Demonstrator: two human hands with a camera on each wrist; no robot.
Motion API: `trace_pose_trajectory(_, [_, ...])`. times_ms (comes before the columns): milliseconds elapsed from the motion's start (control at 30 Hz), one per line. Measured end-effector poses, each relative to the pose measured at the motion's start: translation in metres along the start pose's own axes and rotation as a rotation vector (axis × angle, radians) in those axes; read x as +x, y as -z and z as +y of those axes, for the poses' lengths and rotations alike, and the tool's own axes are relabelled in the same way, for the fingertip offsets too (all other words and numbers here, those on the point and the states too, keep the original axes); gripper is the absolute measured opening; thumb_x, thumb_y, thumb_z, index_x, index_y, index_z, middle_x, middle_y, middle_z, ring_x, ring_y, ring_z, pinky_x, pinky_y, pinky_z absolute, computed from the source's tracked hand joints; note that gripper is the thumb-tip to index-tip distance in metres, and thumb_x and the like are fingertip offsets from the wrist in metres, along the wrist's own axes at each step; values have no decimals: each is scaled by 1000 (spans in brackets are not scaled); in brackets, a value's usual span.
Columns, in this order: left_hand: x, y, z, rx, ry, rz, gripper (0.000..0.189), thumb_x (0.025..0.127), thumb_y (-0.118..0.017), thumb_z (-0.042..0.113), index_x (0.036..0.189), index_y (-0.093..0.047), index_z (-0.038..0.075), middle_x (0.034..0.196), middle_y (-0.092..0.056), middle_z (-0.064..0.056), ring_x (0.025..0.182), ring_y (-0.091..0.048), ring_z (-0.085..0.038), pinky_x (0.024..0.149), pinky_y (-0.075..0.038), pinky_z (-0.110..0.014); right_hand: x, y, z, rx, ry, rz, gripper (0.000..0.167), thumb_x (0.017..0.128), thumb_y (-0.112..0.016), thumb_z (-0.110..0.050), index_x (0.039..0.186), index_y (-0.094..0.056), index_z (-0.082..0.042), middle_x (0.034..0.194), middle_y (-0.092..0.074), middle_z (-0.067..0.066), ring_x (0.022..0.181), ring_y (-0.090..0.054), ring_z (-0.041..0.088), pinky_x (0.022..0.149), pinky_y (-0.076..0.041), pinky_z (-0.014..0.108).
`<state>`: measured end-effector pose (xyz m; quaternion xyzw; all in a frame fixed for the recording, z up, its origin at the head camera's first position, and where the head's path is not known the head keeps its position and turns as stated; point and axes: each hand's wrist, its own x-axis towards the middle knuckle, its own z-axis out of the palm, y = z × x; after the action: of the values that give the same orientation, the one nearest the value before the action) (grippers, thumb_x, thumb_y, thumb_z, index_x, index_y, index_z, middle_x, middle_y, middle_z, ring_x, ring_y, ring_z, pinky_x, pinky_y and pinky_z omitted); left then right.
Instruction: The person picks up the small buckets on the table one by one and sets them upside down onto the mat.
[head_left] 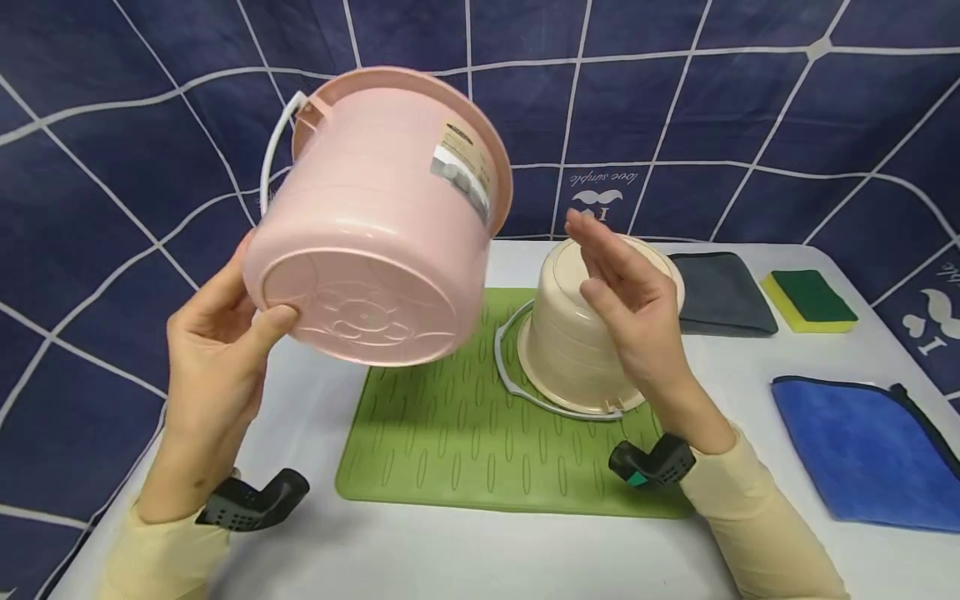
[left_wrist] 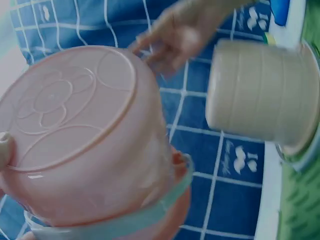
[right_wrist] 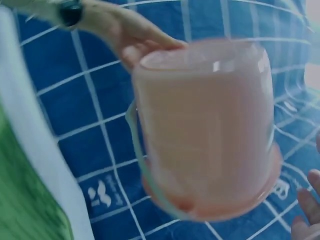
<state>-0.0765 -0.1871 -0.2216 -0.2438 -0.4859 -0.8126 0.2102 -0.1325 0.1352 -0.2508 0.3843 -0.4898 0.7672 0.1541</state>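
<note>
A pink bucket is held up in the air by my left hand, tilted so its flower-patterned base faces me. The thumb lies on the base edge and the fingers go behind the side. Its pale handle hangs at the left, and a printed label shows near the rim. My right hand is raised, fingers extended and holding nothing, in front of a cream bucket. That bucket stands upside down on a green mat, its grey handle resting on the mat.
On the white table, a dark grey cloth lies behind the cream bucket. Right of it sits a green and yellow sponge. Nearer on the right is a blue cloth. A navy checked curtain rises behind the table.
</note>
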Motion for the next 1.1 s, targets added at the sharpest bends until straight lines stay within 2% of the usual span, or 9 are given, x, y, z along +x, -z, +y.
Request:
trace_pose_trajectory(100, [0, 10, -1, 123, 70, 10, 54, 76, -62, -23, 127, -49, -13, 129, -51, -22, 109, -54, -29, 80, -51, -29, -6, -12, 4, -300, 65, -140, 54, 89, -65, -18, 137, -46, -4, 138, -44, 18, 129, -35, 34, 107, -21, 45])
trace_pose_trajectory(200, [-4, 18, -1, 235, 150, -2, 48, 80, -58, -22, 126, -53, -8, 125, -56, -18, 97, -59, -24, 73, -53, -26, -12, -25, 17, -556, 146, -333, 66, 88, -65, -27, 146, -33, -23, 146, -34, 14, 130, -33, 34, 105, -26, 46])
trace_pose_trajectory(333, [-8, 22, -3, 345, 253, -15, 44, 84, -55, -19, 125, -56, -4, 115, -62, -15, 86, -64, -18, 66, -54, -27, -20, -38, 35, -705, 201, -480, 84, 84, -69, -31, 150, -16, -32, 152, -19, 12, 134, -25, 33, 104, -28, 44])
trace_pose_trajectory(467, [-5, 28, -4, 416, 348, -39, 41, 86, -58, -12, 124, -60, 3, 106, -64, -10, 81, -64, -15, 63, -54, -27, -26, -41, 45, -729, 180, -450, 98, 75, -77, -24, 150, -15, -32, 152, -20, 11, 135, -23, 33, 104, -30, 42])
trace_pose_trajectory(567, [-1, 34, -2, 491, 387, -148, 49, 84, -59, -14, 130, -55, 4, 121, -57, -8, 95, -58, -15, 68, -53, -23, -29, -41, 49, -694, 126, -396, 104, 69, -81, -14, 151, -18, -29, 151, -23, 12, 134, -27, 31, 102, -32, 41])
trace_pose_trajectory(700, [8, 39, 1, 531, 411, -323, 74, 77, -62, -22, 142, -39, 4, 144, -33, -8, 113, -43, -23, 73, -52, -24, -28, -42, 51, -572, -8, -296, 101, 68, -81, -1, 150, -24, -15, 151, -23, 9, 133, -30, 26, 97, -40, 38])
trace_pose_trajectory(767, [13, 41, -2, 525, 425, -362, 82, 74, -64, -24, 144, -35, 6, 148, -27, -9, 114, -42, -26, 74, -52, -26, -27, -42, 53, -517, -80, -253, 97, 69, -79, 3, 149, -25, -10, 151, -24, 6, 132, -32, 22, 92, -44, 34])
trace_pose_trajectory(967, [26, 51, -28, 595, 446, -394, 74, 80, -66, -14, 144, -38, 11, 141, -38, -12, 112, -45, -27, 84, -47, -23, -26, -40, 59, -443, -285, -180, 91, 76, -73, 3, 149, -21, -9, 151, -23, 4, 132, -31, 20, 91, -44, 33])
trace_pose_trajectory(1100, [34, 60, -46, 604, 539, -385, 68, 85, -64, -5, 145, -38, 15, 139, -38, -18, 111, -50, -21, 83, -47, -24, -21, -43, 53, -391, -387, -131, 84, 80, -68, 8, 148, -20, -2, 151, -20, 13, 132, -30, 29, 94, -41, 39])
